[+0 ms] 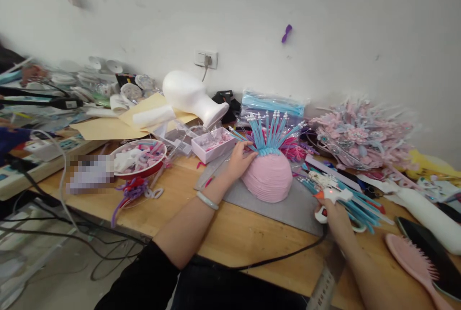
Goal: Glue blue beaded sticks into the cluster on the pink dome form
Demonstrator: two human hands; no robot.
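Observation:
A pink ribbed dome (268, 177) stands on a grey mat (288, 206), with blue bead-tipped sticks (271, 130) rising from its top. My left hand (239, 157) rests against the dome's left side, fingers curled onto it, a pale bangle on the wrist. My right hand (333, 210) grips a white glue gun (333, 195) with an orange nozzle, pointing left, a little to the right of the dome. Its black cord (281, 257) trails across the table. More blue sticks (360, 204) lie beneath the gun.
A white foam head (190, 96) lies at the back. A pink box (213, 144) and a red bowl (139, 158) of trims sit left. A pink flower headpiece (360, 132) and a pink hairbrush (414, 262) are right. Cables hang off the table's left edge.

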